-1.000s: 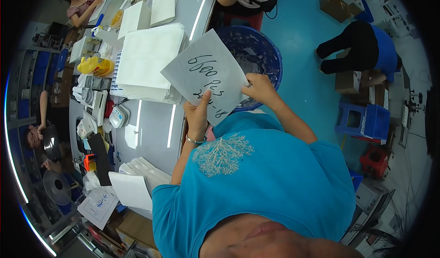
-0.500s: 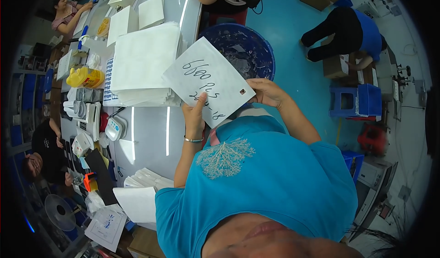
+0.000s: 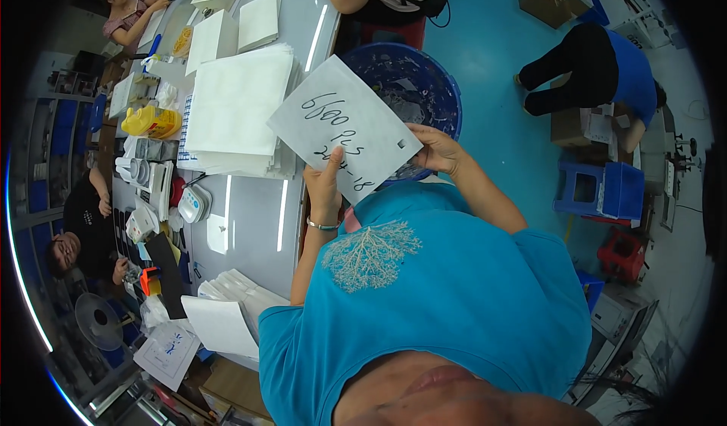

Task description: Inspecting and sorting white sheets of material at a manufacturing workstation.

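Both hands hold up a stiff white sheet (image 3: 310, 115), tilted, with dark handwriting on its face and a small square hole near its right corner. My left hand (image 3: 324, 185) grips the lower left edge, thumb laid over the writing and fingers behind. At the right corner, my right hand (image 3: 438, 150) pinches the edge beside the hole; part of its fingers is hidden behind the sheet. Left of the sheet, a tall stack of white sheets (image 3: 236, 108) lies on the pale table (image 3: 261, 218). A round blue bin (image 3: 448, 85) stands behind the held sheet.
More white sheets (image 3: 219, 324) lie near my left elbow. A yellow bottle (image 3: 151, 121) and small white devices (image 3: 195, 202) stand along the table's left side. Several people sit or stand around. At right are a blue stool (image 3: 602, 191) and a cardboard box (image 3: 568, 127).
The view has shifted slightly, moving the surroundings in the picture. Both hands keep the same hold on the white sheet, which has barely moved.
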Demonstrator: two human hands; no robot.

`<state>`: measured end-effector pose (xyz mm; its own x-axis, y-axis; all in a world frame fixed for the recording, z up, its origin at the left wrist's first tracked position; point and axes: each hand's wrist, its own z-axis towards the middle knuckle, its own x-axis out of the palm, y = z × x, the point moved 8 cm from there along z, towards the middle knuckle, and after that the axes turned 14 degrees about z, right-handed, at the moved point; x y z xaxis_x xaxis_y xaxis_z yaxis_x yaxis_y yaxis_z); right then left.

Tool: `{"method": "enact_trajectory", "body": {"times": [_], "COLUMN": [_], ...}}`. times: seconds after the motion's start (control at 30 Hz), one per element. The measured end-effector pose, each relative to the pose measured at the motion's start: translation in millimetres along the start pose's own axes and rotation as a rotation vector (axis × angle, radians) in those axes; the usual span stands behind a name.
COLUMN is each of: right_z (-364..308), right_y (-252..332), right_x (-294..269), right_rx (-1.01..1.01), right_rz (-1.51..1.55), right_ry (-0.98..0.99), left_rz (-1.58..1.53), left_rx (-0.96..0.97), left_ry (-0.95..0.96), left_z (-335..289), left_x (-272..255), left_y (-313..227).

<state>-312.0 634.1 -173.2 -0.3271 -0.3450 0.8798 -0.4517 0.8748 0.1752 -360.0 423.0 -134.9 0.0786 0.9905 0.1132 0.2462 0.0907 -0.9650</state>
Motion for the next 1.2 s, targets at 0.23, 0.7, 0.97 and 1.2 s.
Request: {"method": "enact_trajectory", "body": {"times": [0.23,0.7,0.97,1.2], "right_z": [7,16,32,29], "right_y": [64,117,104,100], "right_x": [-9,12,12,3], "right_rx": [-0.057,-0.157,-0.312,-0.019], "right_rz": [-0.138,-0.937,-1.096,-0.89], "right_ry": [0.139,-0.034,-0.046,-0.046], "left_rz": [0.001,0.03,0.052,0.042], "left_rx": [0.008,-0.048,-0.047,-0.084], "left_ry": [-0.013,-0.016,-0.029,-0.022], "left_z": [21,25,21,20], "left_x": [48,83,73,61], "left_y": [5,16,11,14]}}
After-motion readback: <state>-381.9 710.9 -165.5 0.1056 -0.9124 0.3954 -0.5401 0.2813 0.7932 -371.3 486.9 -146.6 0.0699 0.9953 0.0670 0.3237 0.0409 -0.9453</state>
